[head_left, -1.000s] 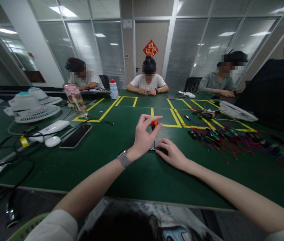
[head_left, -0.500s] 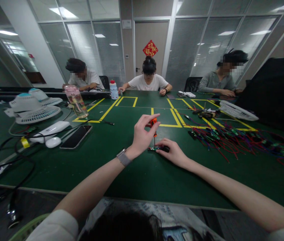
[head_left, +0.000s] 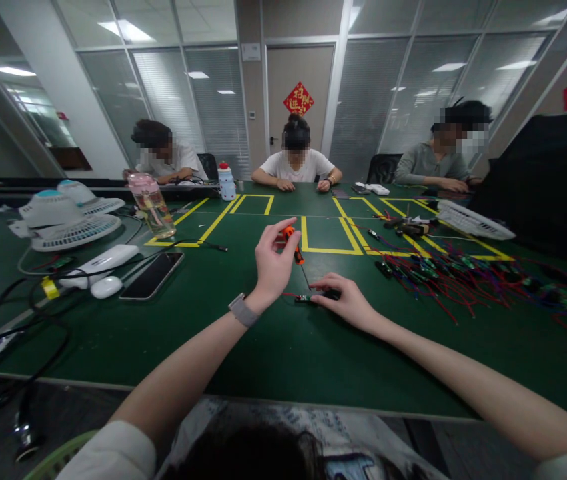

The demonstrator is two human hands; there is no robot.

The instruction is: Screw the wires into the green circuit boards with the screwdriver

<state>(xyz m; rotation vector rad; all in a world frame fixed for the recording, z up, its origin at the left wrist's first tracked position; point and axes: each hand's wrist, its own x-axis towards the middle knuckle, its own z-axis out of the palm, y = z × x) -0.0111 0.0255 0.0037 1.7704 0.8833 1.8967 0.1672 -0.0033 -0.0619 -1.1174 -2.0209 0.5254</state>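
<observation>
while the left hand (head_left: 272,261) grips a screwdriver (head_left: 297,253), the right hand (head_left: 346,303) pinches a board (head_left: 304,299); the screwdriver tilts.

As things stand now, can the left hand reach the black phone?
Probably yes: only table surface shows between the left hand and the phone, though that hand holds a screwdriver.

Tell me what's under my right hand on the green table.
At your bare right hand, a small green-and-black circuit board sticks out on the left, and a black piece shows between thumb and fingers. Whatever the palm covers can't be seen.
</observation>
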